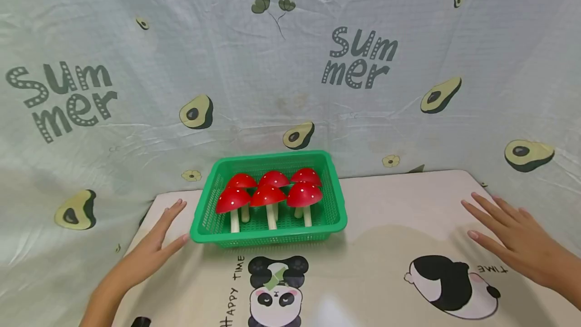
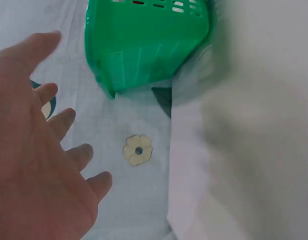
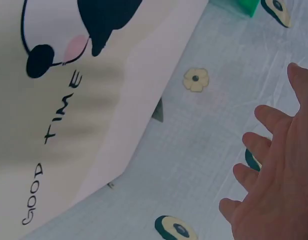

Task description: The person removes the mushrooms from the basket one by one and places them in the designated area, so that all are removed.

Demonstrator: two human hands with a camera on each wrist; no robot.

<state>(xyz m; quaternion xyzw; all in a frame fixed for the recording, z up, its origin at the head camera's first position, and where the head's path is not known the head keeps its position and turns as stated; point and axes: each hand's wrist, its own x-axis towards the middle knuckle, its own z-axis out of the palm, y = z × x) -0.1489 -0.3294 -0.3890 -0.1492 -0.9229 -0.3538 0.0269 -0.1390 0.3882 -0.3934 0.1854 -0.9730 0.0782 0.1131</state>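
A green plastic basket (image 1: 336, 201) stands at the back of the table, left of its middle. Several toy mushrooms (image 1: 268, 196) with red, white-dotted caps and pale stems stand upright in it in two rows. Just left of the basket is my left hand (image 1: 147, 256), its fingers extended and nothing in them; in the left wrist view, the green basket (image 2: 144, 45) shows beyond the spread thumb. Far off to the right, my right hand (image 1: 517, 241) is held over the table with fingers spread, holding nothing. Only a corner of the basket (image 3: 249, 6) appears in the right wrist view.
The pale table (image 1: 376, 276) bears printed pandas and lettering. Behind it hangs a light cloth (image 1: 254, 74) with avocado and "summer" prints, close behind the basket. A small black object (image 1: 141, 321) lies at the near left edge.
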